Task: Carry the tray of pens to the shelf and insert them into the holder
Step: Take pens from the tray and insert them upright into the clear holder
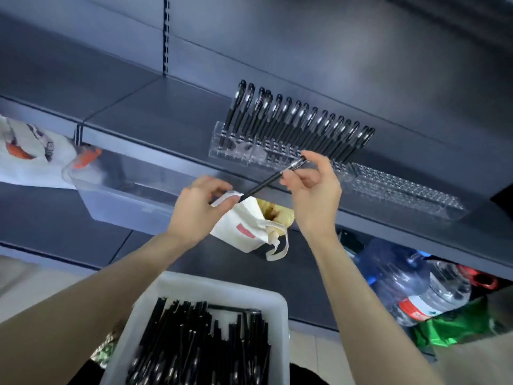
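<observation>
1. Pen (273, 177): slim, with a black barrel and a clear, silver-clipped cap end. It is held slantwise in the air just before the front edge of the shelf (155, 112), cap end uppermost and close to the holder (238, 154).
2. Right hand (311, 187): thumb and fingers closed narrowly on the pen near its cap end.
3. Left hand (200, 207): fingers curled, their tips pinching the pen's lower end.
4. The shelf is dark grey metal with a matching back panel (333, 51). A slotted upright runs up the panel at the left.
5. The holder is clear plastic with a grid of holes and lies along the shelf's front edge, right of centre. A row of pens (299, 123) stands in it, all leaning back. A second holder (402, 190) adjoins its right end.
6. Tray (222, 287): white, nearest the viewer and below the arms, filled with loose pens (200, 343) lying lengthwise.
7. The lower shelf (305, 273) carries a clear bin (125, 190), a white bag (244, 232) and water bottles (402, 279).
</observation>
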Available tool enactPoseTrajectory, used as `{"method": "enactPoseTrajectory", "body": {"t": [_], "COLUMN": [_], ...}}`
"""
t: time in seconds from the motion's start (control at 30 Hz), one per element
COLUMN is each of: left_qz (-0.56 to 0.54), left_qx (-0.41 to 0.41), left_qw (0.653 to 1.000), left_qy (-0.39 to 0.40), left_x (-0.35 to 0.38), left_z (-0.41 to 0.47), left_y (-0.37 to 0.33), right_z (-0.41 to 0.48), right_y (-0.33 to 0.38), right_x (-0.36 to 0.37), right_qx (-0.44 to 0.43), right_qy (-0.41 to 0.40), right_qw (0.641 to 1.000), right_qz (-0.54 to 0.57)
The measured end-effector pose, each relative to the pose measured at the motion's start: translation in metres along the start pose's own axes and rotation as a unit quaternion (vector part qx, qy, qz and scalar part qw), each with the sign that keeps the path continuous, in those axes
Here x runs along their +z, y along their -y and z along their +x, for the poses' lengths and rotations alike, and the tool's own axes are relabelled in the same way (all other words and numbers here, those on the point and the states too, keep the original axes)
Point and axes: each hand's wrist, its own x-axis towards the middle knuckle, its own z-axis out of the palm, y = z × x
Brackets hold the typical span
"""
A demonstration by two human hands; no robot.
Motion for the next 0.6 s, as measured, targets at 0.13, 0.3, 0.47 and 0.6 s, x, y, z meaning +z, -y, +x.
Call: {"method": "enactPoseTrajectory", "body": {"t": [0.13,0.3,0.47,0.6], "left_qz": [0.068,0.031,0.018,0.02], "left_qx": [0.009,-0.05,-0.071,-0.069], "left_qw": [0.995,0.998,0.997,0.997], "left_qy": [-0.078,-0.022,0.001,-0.026], "left_x": [-0.009,-0.006,-0.001,0.001], "left_z": [0.044,0.08,0.087,0.087], "left_y": [-0.005,-0.006,0.007,0.011], "right_z": [0.045,0.081,0.095,0.097], "right_y": [0.032,0.05,0.047,0.041], "right_x": [-0.004,-0.002,0.006,0.013], "right_qx": [-0.077,-0.131,-0.15,-0.161], "right_qy": [-0.054,-0.093,-0.094,-0.074], "right_qw": [0.995,0.982,0.974,0.969], "right_qz": [-0.045,-0.094,-0.138,-0.174]}}
